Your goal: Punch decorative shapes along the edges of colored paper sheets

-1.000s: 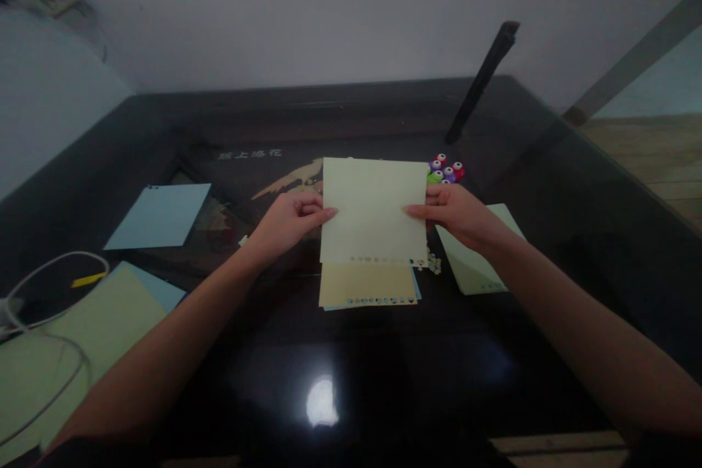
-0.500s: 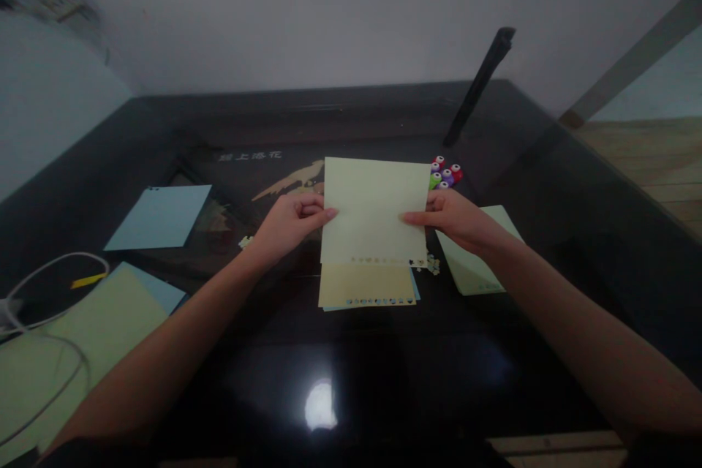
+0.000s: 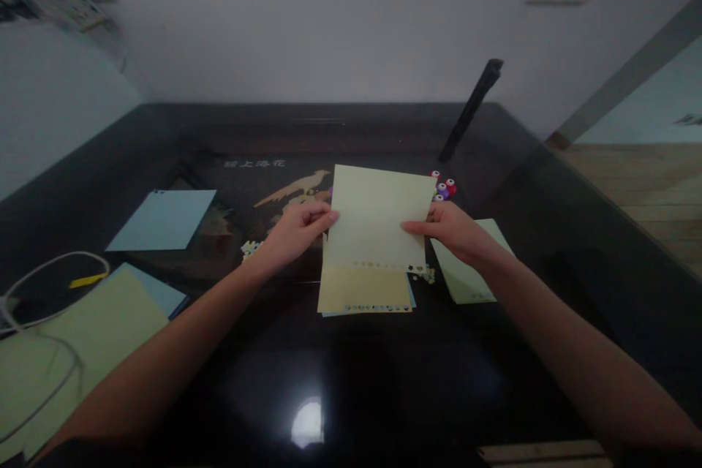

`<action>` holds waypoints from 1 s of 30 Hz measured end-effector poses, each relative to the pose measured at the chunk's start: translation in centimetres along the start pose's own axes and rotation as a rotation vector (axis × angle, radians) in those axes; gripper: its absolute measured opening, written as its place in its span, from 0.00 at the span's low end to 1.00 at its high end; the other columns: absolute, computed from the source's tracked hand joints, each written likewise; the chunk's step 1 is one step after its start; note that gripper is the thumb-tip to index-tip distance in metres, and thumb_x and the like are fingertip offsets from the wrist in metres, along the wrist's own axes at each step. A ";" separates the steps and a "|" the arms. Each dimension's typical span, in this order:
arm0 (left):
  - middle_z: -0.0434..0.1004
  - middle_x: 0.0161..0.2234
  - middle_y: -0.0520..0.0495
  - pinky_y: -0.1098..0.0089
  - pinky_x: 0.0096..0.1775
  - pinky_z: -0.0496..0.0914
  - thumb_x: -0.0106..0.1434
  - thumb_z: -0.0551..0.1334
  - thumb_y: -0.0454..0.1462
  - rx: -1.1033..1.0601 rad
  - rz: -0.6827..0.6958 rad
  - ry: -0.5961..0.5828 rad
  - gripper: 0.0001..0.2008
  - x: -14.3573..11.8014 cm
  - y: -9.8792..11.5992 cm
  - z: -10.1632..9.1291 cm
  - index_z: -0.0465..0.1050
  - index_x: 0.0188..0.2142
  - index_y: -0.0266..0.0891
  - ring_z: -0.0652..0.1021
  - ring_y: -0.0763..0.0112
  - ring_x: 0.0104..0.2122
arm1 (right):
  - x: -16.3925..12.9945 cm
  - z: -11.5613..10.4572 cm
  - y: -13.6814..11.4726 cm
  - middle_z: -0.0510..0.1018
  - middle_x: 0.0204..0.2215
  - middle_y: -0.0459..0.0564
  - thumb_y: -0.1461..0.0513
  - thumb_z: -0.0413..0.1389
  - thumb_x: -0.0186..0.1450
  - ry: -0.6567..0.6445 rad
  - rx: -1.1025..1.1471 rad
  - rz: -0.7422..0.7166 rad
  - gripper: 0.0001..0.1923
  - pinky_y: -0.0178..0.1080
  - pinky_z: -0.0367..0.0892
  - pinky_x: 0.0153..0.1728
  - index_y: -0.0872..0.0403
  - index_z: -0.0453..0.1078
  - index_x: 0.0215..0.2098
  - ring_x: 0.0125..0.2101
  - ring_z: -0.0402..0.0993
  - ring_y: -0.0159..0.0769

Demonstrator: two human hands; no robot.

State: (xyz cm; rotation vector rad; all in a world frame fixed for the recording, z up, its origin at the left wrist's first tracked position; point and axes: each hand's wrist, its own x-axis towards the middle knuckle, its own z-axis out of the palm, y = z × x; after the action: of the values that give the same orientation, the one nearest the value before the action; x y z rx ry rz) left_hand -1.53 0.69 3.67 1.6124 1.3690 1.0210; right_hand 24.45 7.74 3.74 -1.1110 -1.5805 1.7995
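Glare from a lamp sits on the near edge of the glossy black table (image 3: 384, 395), and past it I have both forearms reaching in toward the middle. My left hand (image 3: 293, 234) pinches the left edge of a pale green sheet (image 3: 378, 216), thumb on top; my right hand (image 3: 453, 228) pinches its right edge the same way. The sheet is raised and tilted over the table's centre, its lower edge carrying a row of small punched shapes. I judge it light and limp, easy to crease, so the side edges are the places to hold. Directly beneath lies a yellow sheet (image 3: 363, 294) on a blue one, punched along the near edge too. Paper confetti (image 3: 425, 275) lies just beside them. Another green sheet (image 3: 469, 281) rests under my right wrist. Toward the left edge are a cable (image 3: 49, 263), green paper (image 3: 82, 336) and a blue sheet (image 3: 163, 219). Farther back, small coloured punches (image 3: 444, 186) cluster behind the held sheet, and a dark bar (image 3: 472, 108) leans on the wall.
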 end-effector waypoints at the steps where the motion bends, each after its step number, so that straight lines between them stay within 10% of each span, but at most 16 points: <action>1: 0.71 0.22 0.51 0.72 0.28 0.65 0.64 0.56 0.39 0.004 0.007 -0.007 0.12 0.1 -0.1 0.0 0.70 0.25 0.38 0.70 0.74 0.23 | -0.1 -0.1 -0.1 0.83 0.30 0.50 0.58 0.68 0.47 0.008 0.000 -0.009 0.11 0.47 0.74 0.43 0.52 0.78 0.28 0.32 0.79 0.41; 20: 0.79 0.29 0.47 0.70 0.31 0.71 0.63 0.55 0.38 0.181 -0.030 -0.119 0.09 -0.4 -2.4 2.7 0.72 0.34 0.38 0.77 0.71 0.26 | -6.7 -6.0 3.8 0.83 0.29 0.53 0.56 0.70 0.45 0.555 0.176 0.001 0.15 0.47 0.74 0.35 0.54 0.78 0.28 0.28 0.80 0.45; 30: 0.75 0.42 0.41 0.66 0.41 0.70 0.61 0.58 0.35 0.598 0.109 0.225 0.15 5.0 -4.1 0.2 0.69 0.47 0.35 0.76 0.65 0.38 | -6.9 -6.0 3.8 0.83 0.29 0.53 0.55 0.69 0.47 0.590 0.058 -0.036 0.14 0.48 0.74 0.33 0.54 0.78 0.28 0.28 0.80 0.46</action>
State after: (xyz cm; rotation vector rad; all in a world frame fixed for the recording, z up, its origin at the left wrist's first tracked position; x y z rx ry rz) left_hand -2.38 6.11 0.30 2.0657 1.8816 0.9250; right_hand 33.64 4.83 1.84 -1.4078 -1.1751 1.3109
